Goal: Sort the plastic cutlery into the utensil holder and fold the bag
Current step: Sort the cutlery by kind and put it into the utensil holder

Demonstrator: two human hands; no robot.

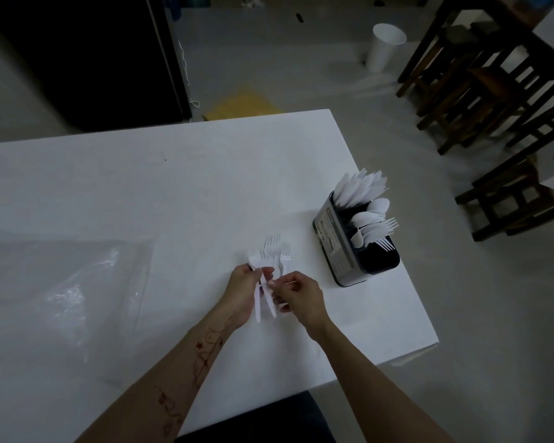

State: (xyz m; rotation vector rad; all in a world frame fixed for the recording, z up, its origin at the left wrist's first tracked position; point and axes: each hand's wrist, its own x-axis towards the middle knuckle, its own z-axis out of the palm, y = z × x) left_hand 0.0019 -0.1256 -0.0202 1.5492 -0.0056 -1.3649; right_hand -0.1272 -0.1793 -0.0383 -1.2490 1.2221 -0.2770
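Both hands meet over the white table, holding a small bunch of white plastic forks with tines pointing away from me. My left hand grips the handles from the left. My right hand pinches the same bunch from the right. The metal utensil holder stands to the right near the table's edge, with knives at its far end, spoons in the middle and forks at its near end. The clear plastic bag lies flat and crumpled on the left of the table.
The table's right edge runs close behind the holder. On the floor beyond are a white bucket, a yellow mat and dark wooden chairs at the right. A black cabinet stands at the back left.
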